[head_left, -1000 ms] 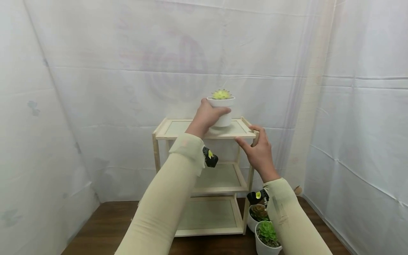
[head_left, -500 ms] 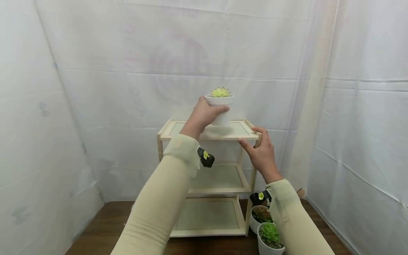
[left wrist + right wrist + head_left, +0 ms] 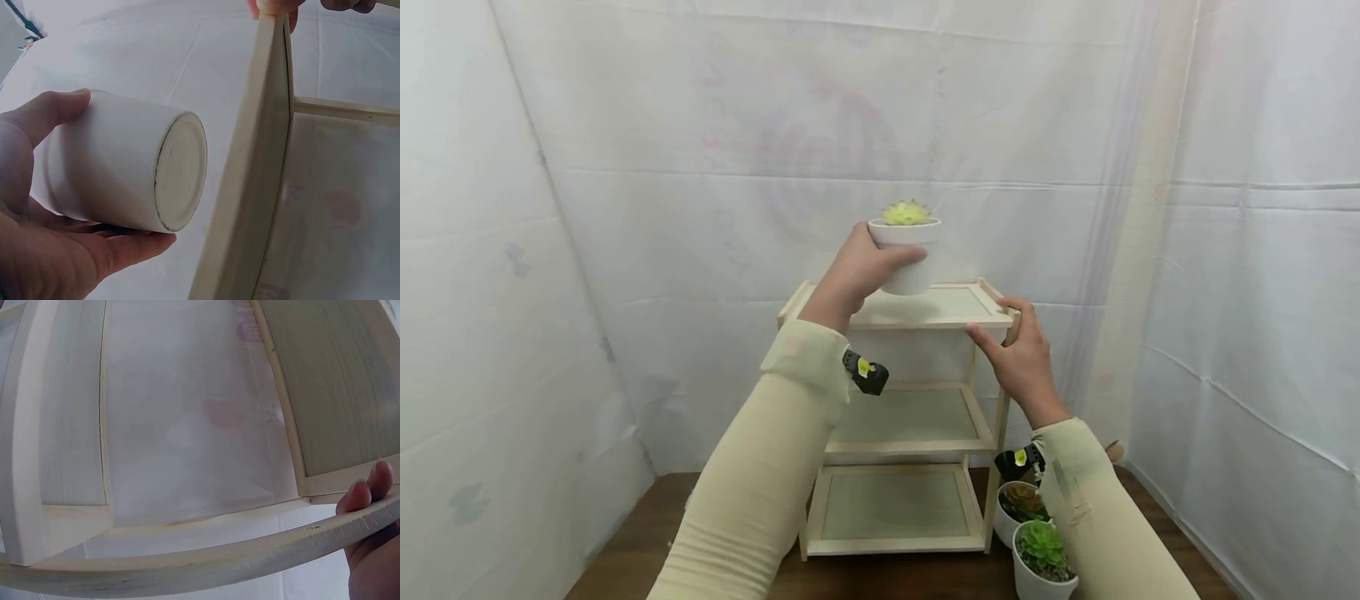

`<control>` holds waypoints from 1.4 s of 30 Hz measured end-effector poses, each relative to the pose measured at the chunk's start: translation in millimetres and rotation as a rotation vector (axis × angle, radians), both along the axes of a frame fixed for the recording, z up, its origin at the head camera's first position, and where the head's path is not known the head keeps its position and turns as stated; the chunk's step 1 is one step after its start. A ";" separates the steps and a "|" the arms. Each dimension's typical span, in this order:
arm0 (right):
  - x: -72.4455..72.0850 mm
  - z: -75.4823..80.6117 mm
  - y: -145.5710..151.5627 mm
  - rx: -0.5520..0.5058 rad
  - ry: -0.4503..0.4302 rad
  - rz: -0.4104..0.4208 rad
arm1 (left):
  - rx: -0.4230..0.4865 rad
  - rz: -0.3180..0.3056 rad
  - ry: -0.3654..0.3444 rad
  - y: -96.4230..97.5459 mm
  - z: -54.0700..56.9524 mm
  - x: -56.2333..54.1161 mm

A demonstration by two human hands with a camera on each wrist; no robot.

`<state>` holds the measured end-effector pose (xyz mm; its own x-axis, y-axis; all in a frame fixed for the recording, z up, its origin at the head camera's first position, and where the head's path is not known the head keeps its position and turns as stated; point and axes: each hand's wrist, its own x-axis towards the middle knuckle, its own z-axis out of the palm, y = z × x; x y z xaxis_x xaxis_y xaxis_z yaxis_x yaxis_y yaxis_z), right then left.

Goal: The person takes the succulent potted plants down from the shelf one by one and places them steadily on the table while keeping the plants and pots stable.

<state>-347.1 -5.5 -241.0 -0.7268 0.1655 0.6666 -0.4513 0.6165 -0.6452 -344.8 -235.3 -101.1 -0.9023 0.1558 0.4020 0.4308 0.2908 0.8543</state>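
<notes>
My left hand point(image 3: 857, 271) grips a white plant pot point(image 3: 913, 279) with a yellow-green succulent point(image 3: 907, 213) in it. It holds the pot upright above the top board of a pale three-tier wooden shelf point(image 3: 962, 307). In the left wrist view, the pot's base point(image 3: 181, 172) shows, with a gap between it and the board's edge. My right hand point(image 3: 1024, 362) grips the shelf's top right corner, thumb at the front edge. Its fingertips point(image 3: 369, 487) curl over the wooden post point(image 3: 275, 556) in the right wrist view.
Right of the shelf, on the dark wooden table point(image 3: 625, 533), stand a white pot with a brownish succulent point(image 3: 1021, 502) and one with a green succulent point(image 3: 1042, 546), both partly behind the right sleeve. White cloth walls point(image 3: 700, 233) hang behind and at the sides.
My left hand has carried the pot left and slightly up, relative to the shelf. The right hand keeps its place on the corner. The head view has shifted a little.
</notes>
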 end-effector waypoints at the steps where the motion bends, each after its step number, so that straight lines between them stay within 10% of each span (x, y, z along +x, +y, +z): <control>1: -0.1 0.4 0.3 0.002 0.003 -0.002 | 0.001 -0.009 0.006 -0.9 0.9 1.3; 42: -1.9 1.8 6.2 -0.002 0.015 -0.011 | -0.045 -0.002 0.040 -59.2 -17.1 55.8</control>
<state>-348.9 0.7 -239.3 -0.7149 0.1748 0.6771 -0.4540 0.6204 -0.6395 -289.0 -294.6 -118.2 -0.8851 0.1765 0.4307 0.4654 0.3278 0.8222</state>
